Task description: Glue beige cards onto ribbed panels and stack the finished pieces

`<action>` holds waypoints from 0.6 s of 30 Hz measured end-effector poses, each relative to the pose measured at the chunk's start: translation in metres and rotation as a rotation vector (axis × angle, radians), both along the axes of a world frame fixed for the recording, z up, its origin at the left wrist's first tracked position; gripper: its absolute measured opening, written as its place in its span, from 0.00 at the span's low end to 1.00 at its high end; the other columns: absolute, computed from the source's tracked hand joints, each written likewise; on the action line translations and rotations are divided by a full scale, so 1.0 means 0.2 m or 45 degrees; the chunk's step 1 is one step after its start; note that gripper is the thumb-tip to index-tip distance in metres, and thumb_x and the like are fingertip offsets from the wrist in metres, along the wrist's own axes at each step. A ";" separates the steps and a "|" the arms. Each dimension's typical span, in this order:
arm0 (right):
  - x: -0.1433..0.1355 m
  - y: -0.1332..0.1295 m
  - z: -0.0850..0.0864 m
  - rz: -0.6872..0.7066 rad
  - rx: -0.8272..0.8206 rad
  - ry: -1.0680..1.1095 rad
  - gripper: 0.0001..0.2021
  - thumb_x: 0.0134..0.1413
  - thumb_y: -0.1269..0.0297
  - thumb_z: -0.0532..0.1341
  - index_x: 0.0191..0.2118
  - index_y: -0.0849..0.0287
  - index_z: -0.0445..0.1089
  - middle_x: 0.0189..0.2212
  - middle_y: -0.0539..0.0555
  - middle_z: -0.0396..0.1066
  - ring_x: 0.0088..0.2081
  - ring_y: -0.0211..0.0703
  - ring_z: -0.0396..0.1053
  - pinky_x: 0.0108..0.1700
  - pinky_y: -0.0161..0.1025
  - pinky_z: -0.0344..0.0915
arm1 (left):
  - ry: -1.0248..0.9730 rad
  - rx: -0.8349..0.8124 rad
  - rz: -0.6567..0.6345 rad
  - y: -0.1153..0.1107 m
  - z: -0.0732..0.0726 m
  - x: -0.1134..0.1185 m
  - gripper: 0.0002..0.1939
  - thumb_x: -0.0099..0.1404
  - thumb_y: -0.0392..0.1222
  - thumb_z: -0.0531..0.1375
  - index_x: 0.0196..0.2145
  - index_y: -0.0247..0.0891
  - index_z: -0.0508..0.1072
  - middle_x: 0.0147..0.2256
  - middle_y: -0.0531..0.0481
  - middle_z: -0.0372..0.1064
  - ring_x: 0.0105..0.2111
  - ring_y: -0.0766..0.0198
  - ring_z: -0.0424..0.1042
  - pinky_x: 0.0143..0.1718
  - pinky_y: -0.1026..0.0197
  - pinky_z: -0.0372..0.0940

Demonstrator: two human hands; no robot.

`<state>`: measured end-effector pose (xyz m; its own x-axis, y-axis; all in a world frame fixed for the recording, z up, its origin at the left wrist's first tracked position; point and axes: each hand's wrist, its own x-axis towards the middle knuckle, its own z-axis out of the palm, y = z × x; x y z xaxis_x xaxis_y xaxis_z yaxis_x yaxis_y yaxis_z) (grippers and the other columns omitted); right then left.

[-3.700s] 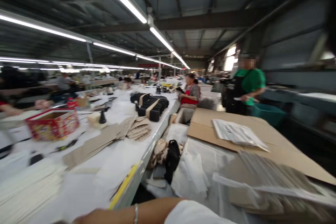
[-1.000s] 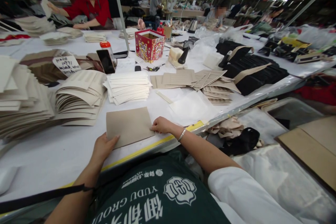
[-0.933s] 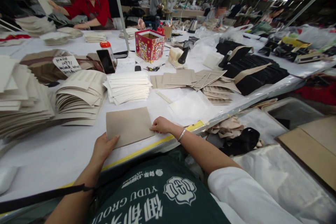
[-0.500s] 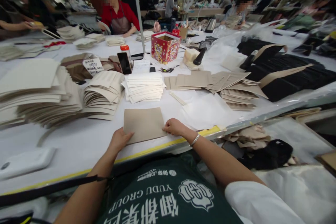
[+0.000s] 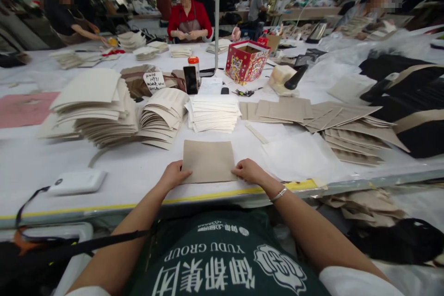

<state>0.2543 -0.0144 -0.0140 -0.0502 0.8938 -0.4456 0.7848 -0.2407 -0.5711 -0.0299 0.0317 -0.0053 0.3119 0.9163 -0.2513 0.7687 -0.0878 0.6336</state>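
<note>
A flat beige rectangular panel lies at the table's front edge between my hands. My left hand pinches its lower left corner, the thumb on top. At the lower right corner, my right hand grips the edge with bent fingers; a bracelet circles that wrist. Just beyond the panel stands a stack of white sheets. Left of it are a curved stack of cream panels and a taller stack. Several beige pieces lie fanned out on the right.
A white power bank with a black cable lies at the left front. Farther back stand a phone, a red patterned box and a metal pole. Black bags occupy the right. A co-worker in red sits across the table.
My view has swung left, so the scene sits farther right in the picture. Both hands keep their hold on the panel. The co-worker in red now has both hands together in front.
</note>
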 end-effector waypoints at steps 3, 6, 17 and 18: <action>0.00 0.00 0.01 0.007 0.005 0.009 0.12 0.49 0.64 0.56 0.19 0.63 0.68 0.14 0.51 0.65 0.15 0.32 0.60 0.20 0.28 0.53 | 0.034 0.005 -0.007 0.00 0.00 -0.01 0.19 0.51 0.48 0.56 0.37 0.33 0.74 0.36 0.45 0.75 0.37 0.52 0.71 0.35 0.59 0.63; 0.00 0.00 0.01 -0.003 -0.006 0.007 0.12 0.48 0.64 0.56 0.20 0.63 0.68 0.14 0.51 0.66 0.15 0.32 0.60 0.20 0.28 0.53 | 0.084 0.010 -0.006 -0.01 0.00 -0.01 0.18 0.52 0.46 0.56 0.37 0.34 0.74 0.35 0.46 0.74 0.36 0.54 0.71 0.34 0.61 0.62; -0.01 0.00 0.04 -0.016 -0.004 -0.039 0.10 0.48 0.65 0.57 0.22 0.63 0.70 0.14 0.50 0.65 0.16 0.31 0.61 0.20 0.27 0.53 | 0.356 0.216 -0.063 -0.05 0.01 0.01 0.15 0.56 0.44 0.55 0.40 0.34 0.70 0.36 0.44 0.72 0.37 0.54 0.69 0.38 0.58 0.62; -0.01 0.01 0.05 -0.017 -0.005 -0.044 0.10 0.48 0.65 0.57 0.23 0.63 0.71 0.15 0.50 0.66 0.16 0.32 0.61 0.20 0.27 0.53 | 0.392 0.365 -0.073 -0.05 0.01 0.01 0.18 0.57 0.44 0.56 0.44 0.33 0.68 0.39 0.42 0.71 0.40 0.53 0.68 0.40 0.57 0.62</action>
<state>0.2526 -0.0125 -0.0048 -0.0229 0.8925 -0.4504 0.8007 -0.2534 -0.5429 -0.0272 0.0208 -0.0042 0.3149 0.9459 -0.0780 0.9069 -0.2757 0.3187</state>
